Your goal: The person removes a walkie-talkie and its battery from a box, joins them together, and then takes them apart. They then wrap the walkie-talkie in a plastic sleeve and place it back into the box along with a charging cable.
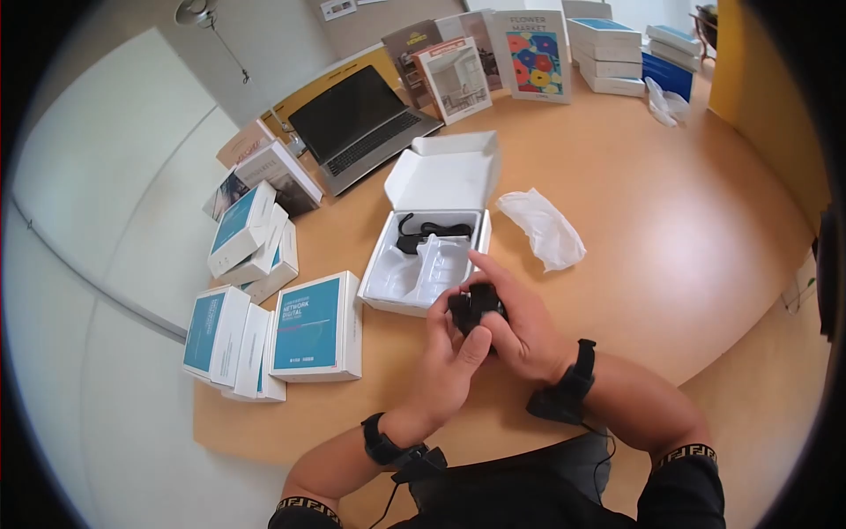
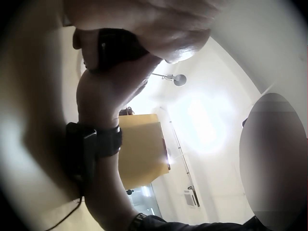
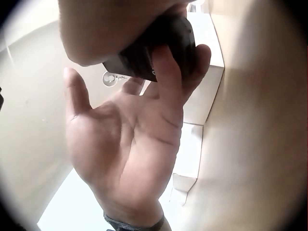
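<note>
Above the table's near side, a small black boxy device [image 1: 476, 306] is held between both hands. The right hand [image 1: 525, 333] grips it from the right, its thumb lying on the near face. From the left, the left hand [image 1: 443, 360] holds the same device; in the right wrist view its fingers [image 3: 167, 72] bend against the black casing while its thumb stands away. Palms and fingers cover much of the device in both wrist views. Just beyond the hands stands an open white box [image 1: 379, 291] with a clear plastic tray [image 1: 421, 275] and a black cabled adapter [image 1: 412, 242].
A crumpled white plastic bag [image 1: 543, 231] lies right of the open box. Blue-and-white boxes [image 1: 310, 326] stand in stacks at left, with more white boxes [image 1: 608, 62] at far right. Behind are a laptop [image 1: 361, 123] and upright books [image 1: 534, 57].
</note>
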`<state>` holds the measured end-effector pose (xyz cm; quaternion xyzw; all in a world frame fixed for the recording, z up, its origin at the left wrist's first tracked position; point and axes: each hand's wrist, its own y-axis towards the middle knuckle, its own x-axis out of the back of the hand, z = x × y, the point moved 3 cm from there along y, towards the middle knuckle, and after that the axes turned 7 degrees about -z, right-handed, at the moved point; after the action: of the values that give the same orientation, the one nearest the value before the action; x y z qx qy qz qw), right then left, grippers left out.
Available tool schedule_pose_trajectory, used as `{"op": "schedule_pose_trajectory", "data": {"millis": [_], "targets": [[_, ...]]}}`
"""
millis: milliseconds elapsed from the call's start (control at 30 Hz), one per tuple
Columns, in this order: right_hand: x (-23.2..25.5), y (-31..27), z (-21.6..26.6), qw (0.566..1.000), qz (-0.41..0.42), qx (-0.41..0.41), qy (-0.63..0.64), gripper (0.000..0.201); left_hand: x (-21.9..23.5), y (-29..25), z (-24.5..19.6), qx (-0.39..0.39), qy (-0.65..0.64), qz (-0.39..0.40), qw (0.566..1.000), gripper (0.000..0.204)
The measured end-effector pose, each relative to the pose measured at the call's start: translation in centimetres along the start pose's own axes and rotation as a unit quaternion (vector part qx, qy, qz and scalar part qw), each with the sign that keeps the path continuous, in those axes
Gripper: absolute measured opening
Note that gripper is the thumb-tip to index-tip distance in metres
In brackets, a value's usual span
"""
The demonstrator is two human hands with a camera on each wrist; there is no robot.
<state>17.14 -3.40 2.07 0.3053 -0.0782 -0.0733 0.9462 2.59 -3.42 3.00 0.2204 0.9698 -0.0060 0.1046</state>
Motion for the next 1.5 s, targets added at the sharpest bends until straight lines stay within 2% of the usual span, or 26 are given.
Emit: {"op": "schedule_pose_trajectory", "data": {"millis": [33, 67, 133, 167, 267, 333, 367, 400, 433, 467, 533, 567, 633, 700, 800, 833, 867, 933, 967, 1033, 1067, 1133, 1167, 1233, 1367, 1500], "targets": [[-0.3, 0.0, 0.3, 0.999, 0.017, 0.036, -0.017, 0.066, 0.7, 0.0, 0.6, -0.006, 0.021, -0.005, 1.0, 0.08], [-0.6, -0.1, 0.6, 0.996, 0.033, 0.073, -0.034, 0.068, 1.2, -0.1, 0.9, -0.008, 0.018, -0.01, 1.0, 0.08], [-1.2, -0.5, 0.5, 0.995, 0.052, 0.085, -0.03, 0.071, 1.8, -0.6, 1.2, -0.093, 0.079, 0.003, 0.993, 0.092], [-1.4, -0.7, 0.6, 0.993, 0.075, 0.088, -0.025, 0.072, 1.9, -0.7, 1.8, -0.103, 0.035, -0.01, 0.994, 0.098], [-1.5, -0.4, 1.0, 0.992, 0.099, 0.078, -0.017, 0.075, 2.1, -1.1, 2.2, -0.121, -0.03, -0.021, 0.992, 0.096], [-1.6, -0.5, 0.8, 0.981, 0.156, 0.112, -0.016, 0.068, 2.8, -1.3, 2.4, -0.138, -0.048, -0.042, 0.988, 0.094], [-1.6, -0.4, 1.0, 0.981, 0.161, 0.111, -0.018, 0.068, 3.6, -1.5, 2.4, -0.098, -0.052, -0.043, 0.993, 0.09], [-1.4, -0.4, 1.2, 0.986, 0.14, 0.091, -0.02, 0.061, 4.1, -1.5, 2.7, -0.058, -0.055, -0.045, 0.996, 0.086], [-1.4, -0.2, 1.2, 0.99, 0.119, 0.07, -0.021, 0.055, 3.6, -1.4, 1.6, -0.055, -0.096, -0.068, 0.992, 0.071], [-1.3, 0.0, 1.0, 0.99, 0.124, 0.071, -0.021, 0.055, 4.0, -1.5, 1.5, -0.056, -0.097, -0.072, 0.991, 0.071], [0.1, 0.7, 0.2, 0.983, 0.001, 0.06, -0.175, 0.046, 5.6, -2.2, 1.5, 0.019, -0.156, -0.057, 0.986, 0.066], [0.4, 1.1, -0.2, 0.983, 0.005, 0.059, -0.174, 0.046, 6.1, -2.1, 1.2, 0.022, -0.138, -0.053, 0.989, 0.058], [2.0, 2.3, -1.7, 0.955, -0.084, 0.037, -0.283, 0.048, 7.3, -2.1, 2.4, 0.015, -0.151, -0.061, 0.987, 0.058], [3.4, 2.9, -3.9, 0.942, -0.09, 0.003, -0.325, 0.049, 7.9, -2.1, 2.9, 0.009, -0.166, -0.067, 0.984, 0.059], [5.6, 3.5, -7.1, 0.911, -0.1, -0.051, -0.397, 0.052, 8.5, -1.5, 3.0, 0.043, -0.198, -0.079, 0.976, 0.062], [6.2, 3.6, -7.8, 0.894, -0.107, -0.073, -0.43, 0.052, 8.4, -1.3, 2.8, 0.044, -0.214, -0.056, 0.974, 0.063], [6.4, 3.7, -8.3, 0.892, -0.1, -0.071, -0.434, 0.052, 8.3, -1.2, 2.7, 0.044, -0.23, -0.033, 0.972, 0.065], [6.6, 4.0, -7.8, 0.859, -0.152, -0.007, -0.488, 0.051, 8.4, -1.3, 2.7, 0.048, -0.227, -0.019, 0.972, 0.065], [6.3, 4.3, -7.3, 0.858, -0.141, -0.001, -0.493, 0.051, 8.4, -1.4, 2.7, 0.052, -0.215, -0.002, 0.975, 0.066], [5.0, 4.3, -5.2, 0.907, -0.106, 0.033, -0.406, 0.053, 8.4, -1.4, 2.6, 0.055, -0.216, 0.004, 0.975, 0.065], [4.0, 3.9, -4.0, 0.906, -0.095, 0.037, -0.412, 0.053, 8.4, -1.5, 2.7, 0.063, -0.207, 0.016, 0.976, 0.064], [0.8, 3.2, -1.8, 0.948, 0.037, 0.085, -0.305, 0.055, 8.3, -1.4, 2.8, 0.062, -0.242, 0.022, 0.968, 0.063], [-0.4, 3.1, -1.3, 0.945, 0.047, 0.086, -0.312, 0.055, 8.1, -1.4, 2.8, 0.067, -0.264, 0.033, 0.962, 0.062], [-2.8, 2.9, -0.5, 0.923, 0.143, 0.123, -0.336, 0.052, 8.3, -1.4, 2.6, 0.072, -0.274, 0.033, 0.958, 0.06], [-3.0, 2.7, -2.5, 0.902, 0.181, 0.136, -0.368, 0.042, 8.3, -1.5, 2.6, 0.07, -0.28, 0.048, 0.956, 0.055], [-0.6, 3.1, -2.1, 0.923, 0.159, 0.109, -0.334, 0.031, 7.9, -1.5, 2.2, 0.052, -0.28, 0.062, 0.957, 0.051]]}}
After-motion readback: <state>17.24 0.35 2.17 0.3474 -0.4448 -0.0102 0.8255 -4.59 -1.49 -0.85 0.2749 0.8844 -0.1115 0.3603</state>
